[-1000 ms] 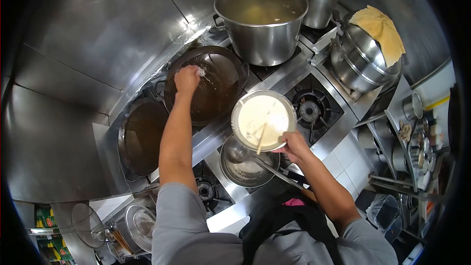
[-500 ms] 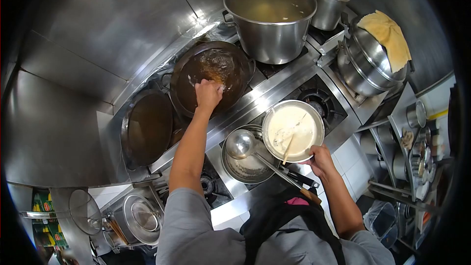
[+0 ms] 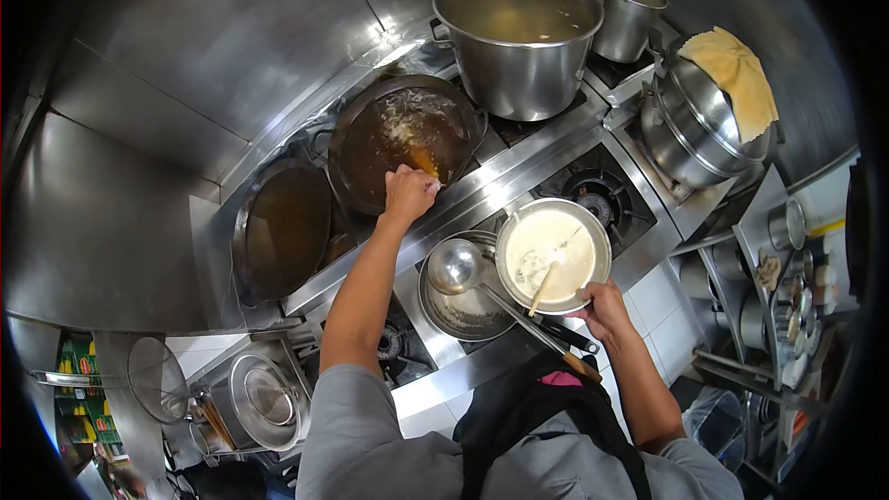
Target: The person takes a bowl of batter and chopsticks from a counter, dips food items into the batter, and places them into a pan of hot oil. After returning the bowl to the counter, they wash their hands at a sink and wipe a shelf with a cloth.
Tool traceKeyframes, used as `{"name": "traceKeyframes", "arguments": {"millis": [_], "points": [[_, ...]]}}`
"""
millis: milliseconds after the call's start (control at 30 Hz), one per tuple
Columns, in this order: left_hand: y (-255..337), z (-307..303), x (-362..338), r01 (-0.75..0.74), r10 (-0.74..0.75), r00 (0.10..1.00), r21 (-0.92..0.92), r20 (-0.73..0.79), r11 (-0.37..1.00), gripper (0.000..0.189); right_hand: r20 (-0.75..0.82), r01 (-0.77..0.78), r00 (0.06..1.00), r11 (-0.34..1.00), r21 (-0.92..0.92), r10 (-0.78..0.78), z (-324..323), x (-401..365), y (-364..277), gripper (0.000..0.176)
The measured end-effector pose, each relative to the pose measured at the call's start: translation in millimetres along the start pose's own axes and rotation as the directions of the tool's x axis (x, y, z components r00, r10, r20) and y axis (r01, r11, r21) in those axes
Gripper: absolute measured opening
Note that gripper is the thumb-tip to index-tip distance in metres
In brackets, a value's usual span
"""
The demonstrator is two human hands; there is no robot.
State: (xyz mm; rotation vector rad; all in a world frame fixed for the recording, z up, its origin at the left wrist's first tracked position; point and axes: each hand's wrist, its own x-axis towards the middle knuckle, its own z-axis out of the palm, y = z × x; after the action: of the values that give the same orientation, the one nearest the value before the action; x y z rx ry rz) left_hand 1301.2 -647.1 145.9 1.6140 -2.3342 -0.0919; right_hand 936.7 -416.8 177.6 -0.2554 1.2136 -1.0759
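Observation:
My left hand [image 3: 410, 193] is closed over the near edge of a dark wok [image 3: 363, 153] of bubbling oil. A small whitish piece shows at its fingertips, too small to name. An orange-yellow patch lies in the oil just beyond the fingers. My right hand [image 3: 604, 308] grips the rim of a metal bowl [image 3: 604, 259] of creamy batter, with a wooden stick [image 3: 544, 289] standing in it. Beside the bowl, a ladle [image 3: 455, 266] rests across a metal pan [image 3: 435, 315].
A large stockpot [image 3: 519, 83] and a smaller pot [image 3: 622, 30] stand at the back. A lidded pot [image 3: 681, 143] with a yellow cloth [image 3: 732, 74] is at the right. Another wok [image 3: 282, 231] sits at the left, and a strainer [image 3: 157, 380] is at the lower left.
My left hand has moved right and toward me, from over the oil to the wok's near edge. Pale bubbling has spread in the oil. My right hand still holds the bowl.

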Motion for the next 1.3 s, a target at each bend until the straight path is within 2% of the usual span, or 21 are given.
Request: {"name": "traceKeyframes", "arguments": {"millis": [267,333,700,767,800,867,933,967,1000,1067,1133,1200,1233,1300], "points": [[3.7,-2.5,-1.5,0.051,-0.059,0.981,0.045,0.183,0.998,0.017,0.012,-0.010,1.000,1.000,0.016,0.010,-4.4,-2.5,1.2,0.064],[4.8,-5.3,-0.1,0.061,-0.068,0.976,0.040,0.205,0.997,0.019,0.063,-0.064,0.996,0.997,0.040,0.062,-8.3,0.1,2.3,0.078],[7.6,-8.2,5.5,0.130,-0.153,0.933,0.090,0.327,0.987,0.032,0.056,-0.037,0.998,0.999,0.029,0.036,-7.3,-4.0,1.9,0.074],[5.1,-7.3,2.8,0.072,-0.091,0.963,0.085,0.253,0.994,0.029,0.055,-0.039,0.998,0.999,0.024,0.037,-7.1,-1.4,3.2,0.073],[10.4,-15.0,3.1,0.064,-0.083,0.962,0.078,0.261,0.995,0.029,0.084,-0.041,0.996,0.999,0.019,0.039,-7.2,1.8,4.4,0.073],[27.1,-29.6,4.6,0.040,-0.068,0.982,0.161,0.174,0.986,0.025,0.123,-0.032,0.992,0.999,0.012,0.030,-6.8,-1.3,1.2,0.074],[49.5,-48.2,4.7,-0.041,0.041,0.999,-0.017,-0.012,0.999,0.020,0.094,-0.040,0.995,0.999,-0.003,0.040,-4.9,-1.5,0.6,0.079],[69.2,-62.5,3.2,-0.104,0.095,0.993,-0.146,-0.065,0.984,0.019,0.093,-0.037,0.995,0.999,-0.006,0.037,-3.1,-2.5,-0.4,0.080],[90.3,-73.6,0.2,-0.114,0.106,0.993,-0.156,-0.060,0.981,0.019,0.101,-0.032,0.994,0.999,-0.010,0.033,-1.0,-2.4,-1.2,0.081],[135.7,-81.2,-12.2,-0.206,0.260,0.963,-0.438,0.066,0.875,0.018,0.111,-0.030,0.993,0.999,-0.023,0.032,-0.2,-0.3,0.8,0.082],[167.8,-68.3,-25.6,-0.259,0.379,0.909,-0.474,0.177,0.842,0.016,0.133,-0.028,0.991,0.999,-0.040,0.033,3.3,-0.2,3.6,0.083],[186.1,-30.0,-33.0,-0.218,0.323,0.896,-0.332,0.304,0.918,0.019,0.183,-0.034,0.982,0.998,-0.053,0.044,8.0,-0.9,5.2,0.084],[195.4,-19.1,-32.9,-0.217,0.320,0.898,-0.329,0.303,0.919,0.019,0.188,-0.034,0.981,0.998,-0.054,0.043,9.7,-0.7,7.8,0.084],[211.0,-7.5,-29.2,-0.200,0.242,0.862,-0.139,0.446,0.970,0.027,0.179,-0.049,0.982,0.997,-0.061,0.059,12.5,1.7,14.7,0.084]]}}
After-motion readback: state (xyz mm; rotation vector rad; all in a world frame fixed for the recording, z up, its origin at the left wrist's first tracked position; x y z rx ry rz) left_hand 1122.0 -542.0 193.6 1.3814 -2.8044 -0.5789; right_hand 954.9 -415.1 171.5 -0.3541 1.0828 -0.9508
